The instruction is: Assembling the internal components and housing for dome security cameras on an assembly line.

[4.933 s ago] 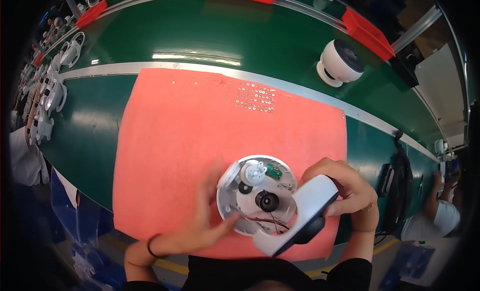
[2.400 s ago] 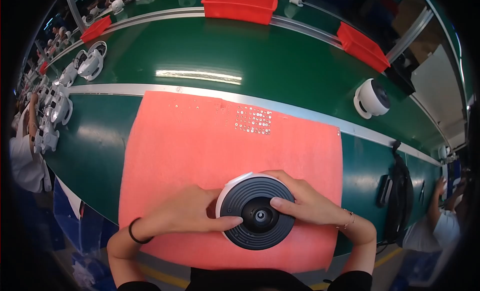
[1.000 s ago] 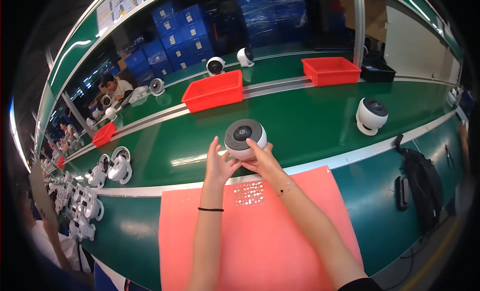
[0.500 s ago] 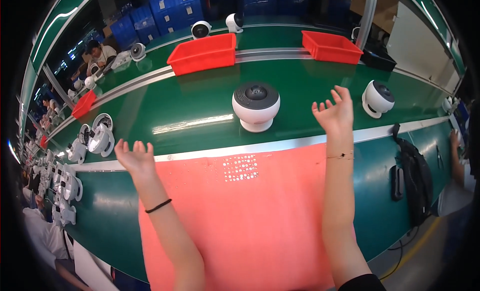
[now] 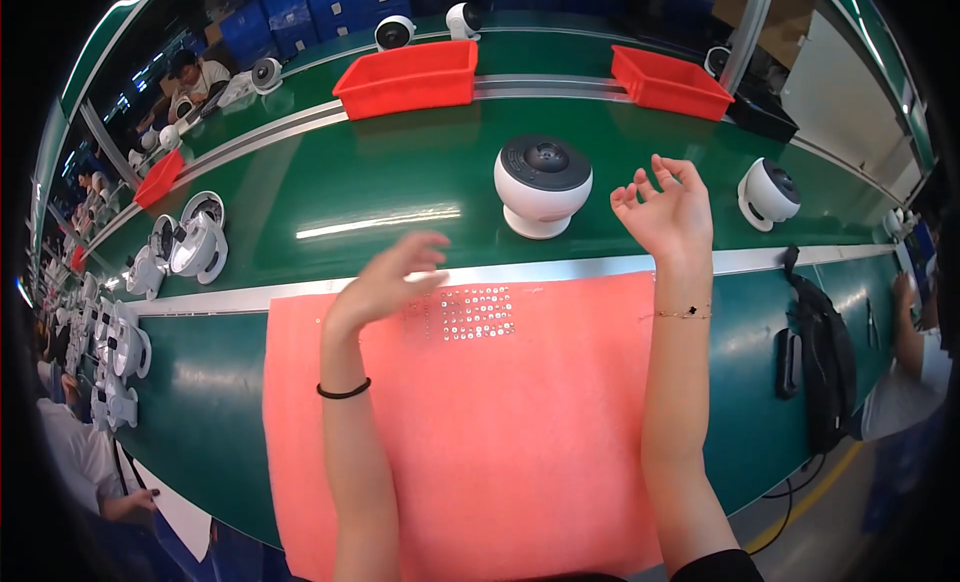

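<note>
A round white device (image 5: 543, 204) with a dark grey top and a lens-like centre stands upright on the green belt (image 5: 390, 187). My right hand (image 5: 668, 210) hovers just right of it, palm turned up, fingers loosely curled and apart, holding nothing. Over the far left part of the pink mat (image 5: 480, 422) is my left hand (image 5: 395, 277), blurred a little, its fingers stretched toward the device and nothing in them. Neither hand appears to touch the device. Beside my left hand, rows of small shiny round pieces (image 5: 478, 314) lie on the mat.
Another such device (image 5: 768, 194) stands tilted farther right. White shells (image 5: 198, 247) crowd the left side. Two red bins (image 5: 408, 79) sit behind the belt. A black bag (image 5: 825, 352) and a dark oblong object (image 5: 789, 364) lie at right. Other people sit at both sides.
My left hand has swung right and forward, toward the device. The device sits farther right along the belt, closer to my right hand. The whole view has tilted slightly downward.
</note>
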The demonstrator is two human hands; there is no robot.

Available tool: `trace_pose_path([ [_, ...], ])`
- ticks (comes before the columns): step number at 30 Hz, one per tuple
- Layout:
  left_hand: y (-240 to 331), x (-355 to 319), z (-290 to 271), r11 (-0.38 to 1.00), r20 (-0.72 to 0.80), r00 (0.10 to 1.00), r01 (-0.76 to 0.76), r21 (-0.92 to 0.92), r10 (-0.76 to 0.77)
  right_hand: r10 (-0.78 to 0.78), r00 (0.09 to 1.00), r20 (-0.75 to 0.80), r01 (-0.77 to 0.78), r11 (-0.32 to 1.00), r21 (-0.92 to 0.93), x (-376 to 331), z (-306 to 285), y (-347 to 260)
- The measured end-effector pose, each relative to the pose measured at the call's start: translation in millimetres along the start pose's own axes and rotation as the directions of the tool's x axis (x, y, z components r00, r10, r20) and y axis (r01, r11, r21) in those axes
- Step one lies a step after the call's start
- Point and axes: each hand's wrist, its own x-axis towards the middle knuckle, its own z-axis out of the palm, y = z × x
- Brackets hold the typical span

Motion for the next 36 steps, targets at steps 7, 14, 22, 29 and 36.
trace_pose_path([
  [7, -6.8, 8.8, 31.8, 0.815, 0.165, 0.985, -0.059, 0.577, -0.045, -0.051, 0.998, 0.024, 0.05, 0.998, 0.028, -2.8, -2.1, -11.5],
  [14, -1.0, 6.4, 33.5, 0.791, 0.107, 0.994, -0.09, 0.606, 0.03, -0.045, 0.878, 0.476, 0.354, 0.73, -0.584, -19.3, 13.6, -12.4],
  [22, 20.1, -0.8, 32.5, 0.836, 0.137, 0.989, -0.115, 0.536, 0.049, 0.551, 0.678, 0.487, 0.713, -0.331, -0.618, -16.2, -11.2, 25.1],
  [29, 29.4, -4.6, 35.5, 0.853, 0.129, 0.99, -0.024, 0.521, -0.051, 0.565, 0.733, 0.379, 0.635, -0.368, -0.679, -10.6, -9.4, 32.0],
  [36, 31.9, -1.8, 43.8, 0.857, 0.123, 0.992, -0.039, 0.513, -0.029, 0.573, 0.691, 0.441, 0.674, -0.29, -0.679, -9.8, -10.5, 27.2],
])
